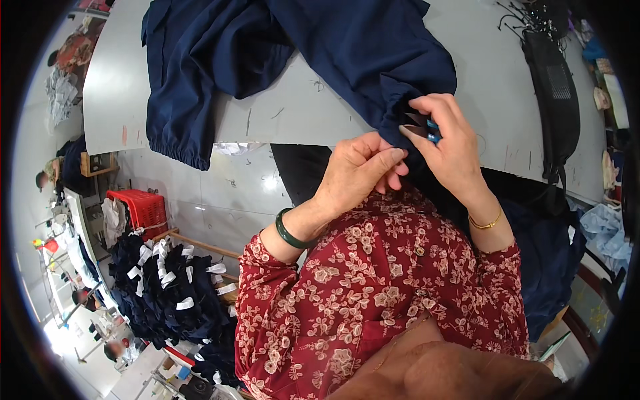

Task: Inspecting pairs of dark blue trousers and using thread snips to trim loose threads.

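Observation:
A navy garment (345, 45), which looks like trousers, lies across the grey table with its two legs towards me. One elastic-gathered cuff (180, 154) hangs over the table's front edge at the left. At the other cuff (392, 112), my left hand (357, 162) pinches the fabric edge between thumb and fingers. My right hand (447, 137) holds small thread snips (432, 131) with dark blades and blue parts, close against that cuff. Fingers partly cover the snips and the pinched edge, so any thread there is hidden.
Loose thread bits lie on the table (240, 120). A black bag (552, 105) and black cords (542, 25) rest at its right. Left below stand a red plastic basket (145, 207) and a heap of navy garments (175, 295) with white labels. Other people sit far left.

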